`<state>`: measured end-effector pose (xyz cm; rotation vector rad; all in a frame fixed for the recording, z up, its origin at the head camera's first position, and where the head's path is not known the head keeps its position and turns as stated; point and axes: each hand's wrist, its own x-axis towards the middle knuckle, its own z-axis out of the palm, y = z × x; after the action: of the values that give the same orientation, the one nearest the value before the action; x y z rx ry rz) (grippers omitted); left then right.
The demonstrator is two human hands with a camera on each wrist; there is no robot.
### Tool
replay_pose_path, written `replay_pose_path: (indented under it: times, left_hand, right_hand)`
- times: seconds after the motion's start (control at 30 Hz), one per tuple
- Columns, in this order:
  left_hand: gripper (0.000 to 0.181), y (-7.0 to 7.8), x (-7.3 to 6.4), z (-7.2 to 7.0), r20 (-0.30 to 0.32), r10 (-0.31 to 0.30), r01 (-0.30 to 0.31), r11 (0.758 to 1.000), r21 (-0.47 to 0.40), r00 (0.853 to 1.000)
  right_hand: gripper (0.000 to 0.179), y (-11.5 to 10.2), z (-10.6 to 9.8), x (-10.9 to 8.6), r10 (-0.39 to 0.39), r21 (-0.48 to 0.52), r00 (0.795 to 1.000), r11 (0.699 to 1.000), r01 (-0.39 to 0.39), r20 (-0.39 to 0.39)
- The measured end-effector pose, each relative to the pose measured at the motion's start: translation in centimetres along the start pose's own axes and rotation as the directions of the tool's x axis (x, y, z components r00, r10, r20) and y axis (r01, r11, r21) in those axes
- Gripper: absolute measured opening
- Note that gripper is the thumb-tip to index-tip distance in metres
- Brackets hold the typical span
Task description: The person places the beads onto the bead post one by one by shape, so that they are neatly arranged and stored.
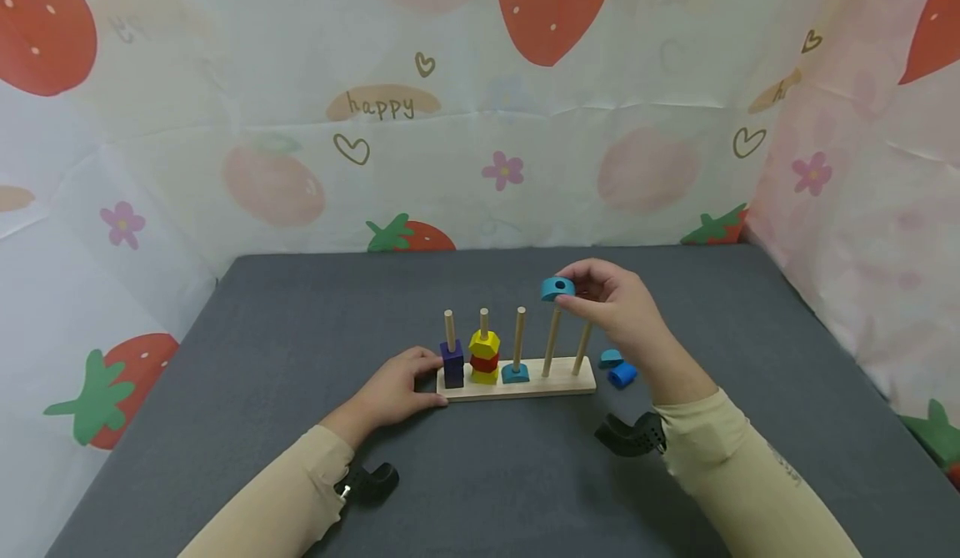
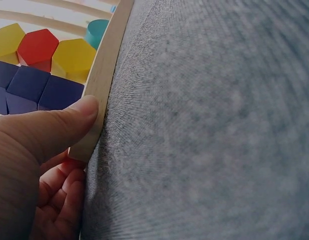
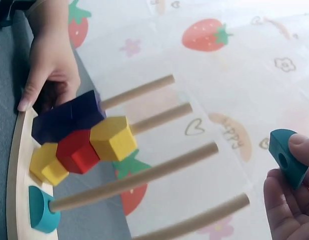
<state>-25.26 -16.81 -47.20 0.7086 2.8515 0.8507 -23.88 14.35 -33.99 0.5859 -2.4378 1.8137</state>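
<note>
In the head view, my right hand (image 1: 622, 308) pinches a teal half-round block (image 1: 552, 289) with a hole through it, above the fourth peg of a wooden peg board (image 1: 561, 382). Thumb and fingers of my left hand (image 1: 393, 387) grip the board's left end, seen closely in the left wrist view. Dark purple blocks (image 1: 453, 368) are stacked on the first peg. On the second, a red hexagonal block (image 3: 77, 151) sits between two yellow ones. Another teal half-round block (image 1: 515, 374) lies at the foot of the third peg. The two rightmost pegs are bare.
Just right of the board lie a blue cylinder (image 1: 622, 374) and a teal half-round block (image 1: 611, 359). The dark grey table (image 1: 300, 316) meets a strawberry-patterned cloth (image 1: 555, 199) behind. A black wrist strap (image 1: 632, 434) hangs under the right forearm.
</note>
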Motion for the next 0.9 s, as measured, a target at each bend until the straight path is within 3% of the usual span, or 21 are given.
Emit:
replay_pose_path:
  times: [0.43, 0.7, 0.9]
  left_hand:
    - [0.056, 0.0, 0.0, 0.0, 0.001, -0.003, 0.003, 1.000, -0.003, 1.000]
    - [0.055, -0.1, 0.0, 0.1, -0.016, 0.015, -0.015, 1.000, -0.009, 1.000]
    - [0.057, -0.3, -0.1, 0.2, -0.023, -0.024, 0.023, 0.999, -0.046, 0.999]
  right_hand:
    - [0.025, 0.3, 2.8, 1.0, 0.003, -0.080, 1.000, 0.997, 0.000, 0.027]
    - [0.022, 0.4, 3.7, 0.9, 0.067, -0.073, 0.997, 0.995, -0.066, 0.022]
    - [0.022, 0.8, 4.0, 0.8, 0.099, -0.088, 0.995, 0.991, -0.098, 0.007]
